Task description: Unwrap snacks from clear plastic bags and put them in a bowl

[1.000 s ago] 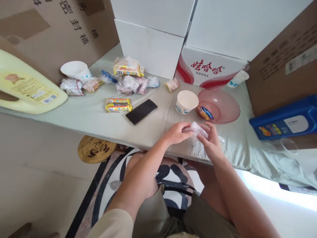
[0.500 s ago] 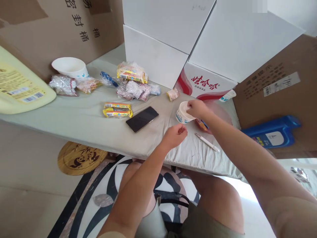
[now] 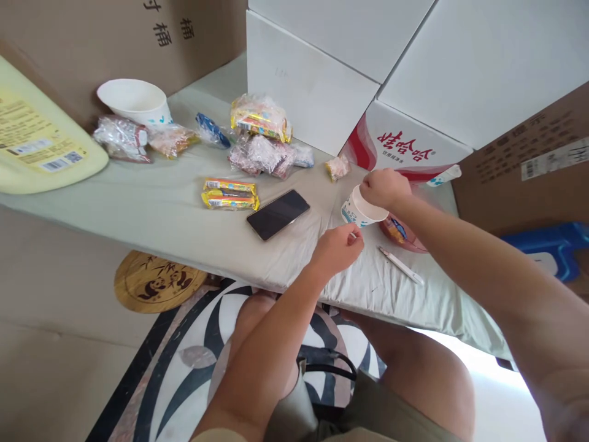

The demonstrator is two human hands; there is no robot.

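A white paper bowl with blue print stands near the right end of the cloth-covered table. Over its far right rim is my right hand, closed, with the fingertips down at the bowl's mouth and hidden from me. Just in front of the bowl, my left hand hovers with loosely curled fingers; I see nothing in it. Behind and right of the bowl sits a pinkish see-through dish holding a packaged snack, partly covered by my right arm. A white pen-like tool lies in front of the dish.
A black phone and yellow-wrapped snacks lie left of my hands. Farther back are a small wrapped piece, a pile of packets and another paper bowl. White boxes wall off the back; a yellow jug stands left.
The view has shifted, so the table's things sit farther right in the picture. My right hand has moved from inside the bowl's mouth to over its far right rim. My left hand stays in front.
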